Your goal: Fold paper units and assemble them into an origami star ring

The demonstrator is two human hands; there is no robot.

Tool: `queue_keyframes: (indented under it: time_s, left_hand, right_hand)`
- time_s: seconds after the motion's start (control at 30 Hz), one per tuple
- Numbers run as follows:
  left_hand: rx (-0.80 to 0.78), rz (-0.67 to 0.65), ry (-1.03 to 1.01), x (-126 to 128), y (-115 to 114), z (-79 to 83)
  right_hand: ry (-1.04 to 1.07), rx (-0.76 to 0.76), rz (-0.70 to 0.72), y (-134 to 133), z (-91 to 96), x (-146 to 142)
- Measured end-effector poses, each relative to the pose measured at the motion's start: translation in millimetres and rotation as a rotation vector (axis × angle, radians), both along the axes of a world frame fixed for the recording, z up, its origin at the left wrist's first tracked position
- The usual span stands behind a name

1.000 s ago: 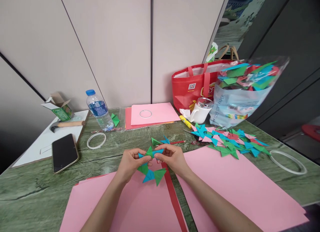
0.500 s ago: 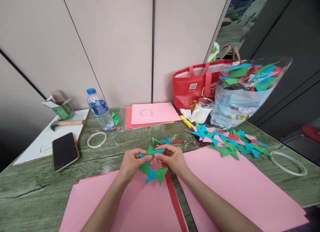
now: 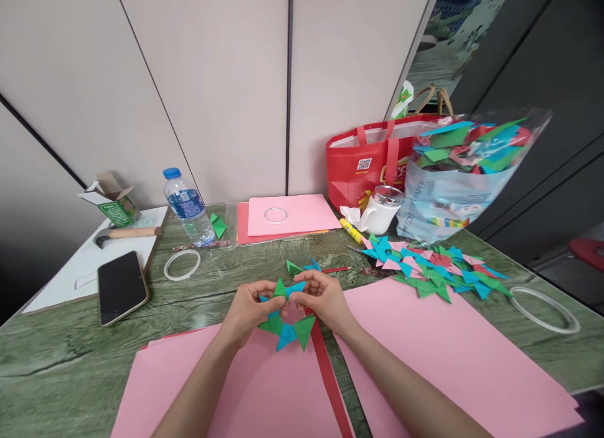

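Both my hands grip a ring of folded green and blue paper triangles (image 3: 286, 321) just above the pink sheets at the table's middle. My left hand (image 3: 248, 312) pinches its left side with curled fingers. My right hand (image 3: 323, 299) pinches the top piece, a blue and green fold, from the right. Two loose folded pieces (image 3: 302, 267), green and blue, lie on the table just beyond my hands. A red paper strip (image 3: 328, 375) runs between the pink sheets under my right wrist.
A pile of folded triangles (image 3: 431, 268) lies right, behind it a clear bag of more (image 3: 465, 170), a white mug (image 3: 380, 210) and a red bag (image 3: 365, 161). Left: phone (image 3: 121, 287), tape ring (image 3: 182, 264), water bottle (image 3: 186, 206), hammer (image 3: 123, 235). Another tape ring (image 3: 542, 307) sits far right.
My hands have closed in a little on the paper ring and its hanging lower part has turned slightly; everything else on the table stays put.
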State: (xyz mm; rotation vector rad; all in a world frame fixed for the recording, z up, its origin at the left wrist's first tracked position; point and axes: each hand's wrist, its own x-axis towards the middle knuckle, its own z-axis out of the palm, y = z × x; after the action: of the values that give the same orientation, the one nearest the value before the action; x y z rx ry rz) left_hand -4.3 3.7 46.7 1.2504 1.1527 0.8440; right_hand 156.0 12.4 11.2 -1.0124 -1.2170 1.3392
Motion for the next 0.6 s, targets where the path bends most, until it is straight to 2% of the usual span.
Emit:
queue_keyframes:
  time_s: [0.1, 0.17, 0.27, 0.33, 0.4, 0.5, 0.6]
  left_hand:
    - [-0.01, -0.037, -0.046, -1.1, 1.1, -3.5]
    - [-0.037, 0.0, -0.074, -2.4, 2.4, -5.5]
    - [-0.105, 0.123, -0.108, -5.7, 4.8, -7.4]
    - [-0.137, 0.173, -0.177, -8.0, 6.2, -8.5]
    - [-0.149, 0.187, -0.262, -9.4, 7.3, -9.4]
    - [-0.157, 0.193, -0.322, -9.8, 8.4, -9.6]
    - [-0.17, 0.196, -0.33, -9.6, 8.9, -9.2]
  right_hand:
    - [-0.016, -0.003, 0.013, 2.3, -2.7, -0.1]
    - [-0.036, 0.03, -0.025, 6.5, -5.3, 3.7]
    - [-0.138, 0.167, -0.24, 17.3, -10.9, 17.2]
    - [-0.28, 0.292, -0.397, 25.3, -16.2, 28.3]
    - [-0.463, 0.409, -0.475, 31.9, -22.7, 36.9]
    - [-0.726, 0.511, -0.463, 37.5, -33.5, 40.6]
    - [-0.881, 0.548, -0.37, 38.8, -42.4, 36.7]
